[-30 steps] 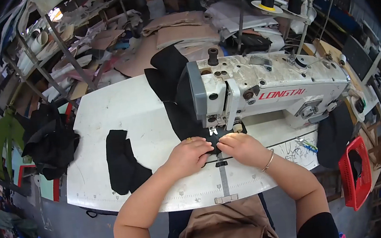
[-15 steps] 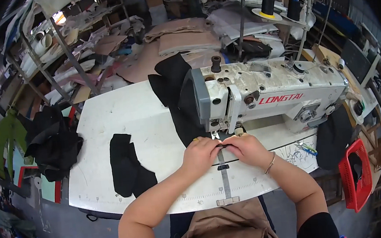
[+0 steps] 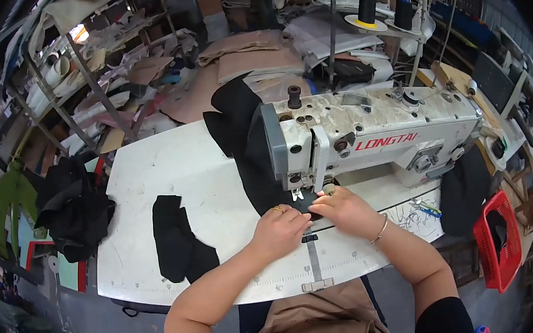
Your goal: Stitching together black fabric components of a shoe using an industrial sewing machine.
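Note:
A long strip of black fabric (image 3: 255, 167) lies under the head of a white sewing machine (image 3: 378, 123) and runs back past its left side. Just in front of the presser foot (image 3: 297, 194), my left hand (image 3: 279, 232) has its fingers curled on the near edge of this fabric. Close beside it, my right hand (image 3: 343, 212) pinches the same edge with thumb and forefinger; the exact grip is partly hidden. A separate cut piece of black fabric (image 3: 174, 239) rests flat on the white table (image 3: 132, 173), left of my left forearm.
A heap of black fabric (image 3: 75, 210) sits off the table's left side. To the right are a red basket (image 3: 498, 240) and blue-handled thread snips (image 3: 426, 207). Thread cones (image 3: 366, 6) stand on a rack behind the machine, near stacked brown sheets (image 3: 256, 61).
My hands have parted slightly at the front, and more black fabric shows between them and the presser foot. The edge they pinched up now lies lower. The whole view has shifted a little.

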The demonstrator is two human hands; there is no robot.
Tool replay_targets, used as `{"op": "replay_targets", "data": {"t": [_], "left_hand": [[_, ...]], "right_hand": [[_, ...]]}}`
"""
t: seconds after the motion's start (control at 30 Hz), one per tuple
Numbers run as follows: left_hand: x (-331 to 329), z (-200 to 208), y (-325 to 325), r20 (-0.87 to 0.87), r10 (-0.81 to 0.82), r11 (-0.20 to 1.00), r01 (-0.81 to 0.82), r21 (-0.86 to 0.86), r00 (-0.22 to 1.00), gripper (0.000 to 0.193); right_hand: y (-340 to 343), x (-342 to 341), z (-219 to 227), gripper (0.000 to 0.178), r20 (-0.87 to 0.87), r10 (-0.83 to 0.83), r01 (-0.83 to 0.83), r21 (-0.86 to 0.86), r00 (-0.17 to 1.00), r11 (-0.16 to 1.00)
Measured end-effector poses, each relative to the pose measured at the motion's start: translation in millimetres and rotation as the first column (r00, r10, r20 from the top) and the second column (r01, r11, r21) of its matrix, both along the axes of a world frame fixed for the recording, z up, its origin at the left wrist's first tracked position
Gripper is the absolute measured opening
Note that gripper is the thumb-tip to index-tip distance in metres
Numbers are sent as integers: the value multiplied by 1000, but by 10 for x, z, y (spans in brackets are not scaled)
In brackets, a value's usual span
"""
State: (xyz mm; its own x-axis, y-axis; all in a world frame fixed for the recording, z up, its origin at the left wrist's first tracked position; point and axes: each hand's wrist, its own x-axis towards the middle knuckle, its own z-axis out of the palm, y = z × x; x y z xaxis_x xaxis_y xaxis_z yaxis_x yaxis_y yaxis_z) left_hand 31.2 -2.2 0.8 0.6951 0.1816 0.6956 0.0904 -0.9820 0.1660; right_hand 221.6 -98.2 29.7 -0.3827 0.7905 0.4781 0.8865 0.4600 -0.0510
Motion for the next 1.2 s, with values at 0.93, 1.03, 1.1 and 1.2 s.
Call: {"op": "replay_targets", "data": {"t": [0.93,1.03,1.1,1.2], "left_hand": [[-275,88,145,-345,-25,997,48,57,938,16],[-257,80,145,-343,1,995,35,98,939,18],[-239,68,152,-335,14,992,27,120,942,19],[-218,36,176,-303,59,986,-7,169,951,20]], "right_hand": [[-23,-164,-216,25,65,96,-98,37,993,994],[2,-155,-229,24,76,80,-84,62,994,995],[20,-148,-224,23,84,76,-82,75,994,994],[31,-148,-216,21,55,54,-57,58,997,997]]}}
